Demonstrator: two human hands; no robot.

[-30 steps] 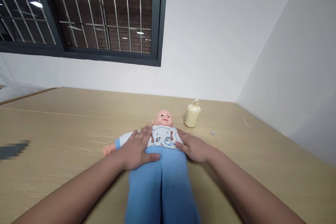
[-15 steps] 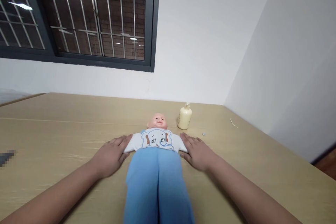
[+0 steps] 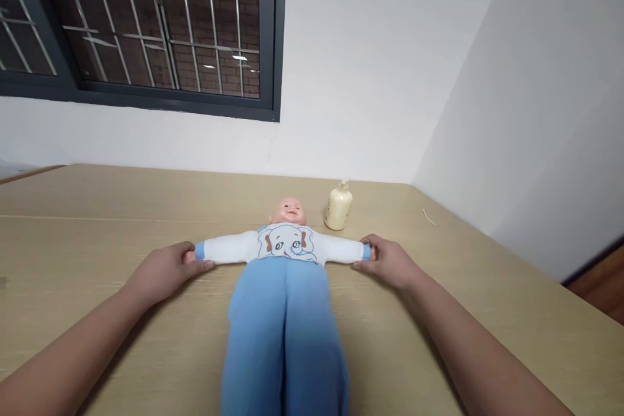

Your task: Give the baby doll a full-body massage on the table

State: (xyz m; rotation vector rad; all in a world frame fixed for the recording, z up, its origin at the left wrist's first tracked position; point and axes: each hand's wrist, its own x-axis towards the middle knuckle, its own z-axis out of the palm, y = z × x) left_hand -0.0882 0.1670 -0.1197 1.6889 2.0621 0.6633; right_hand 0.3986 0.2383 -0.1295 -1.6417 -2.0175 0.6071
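Both hands grip the ends of a baby doll's outstretched arms on a wooden table

Left hand closed around the doll's arm end at the blue cuff, resting on the table; baby doll lies on its back mid-table, head away from the person, arms spread straight out, white elephant shirt, blue trousers running toward the camera; cream pump bottle stands upright just beside the head, apart from it; right hand pinches the other cuff, fingers curled round it
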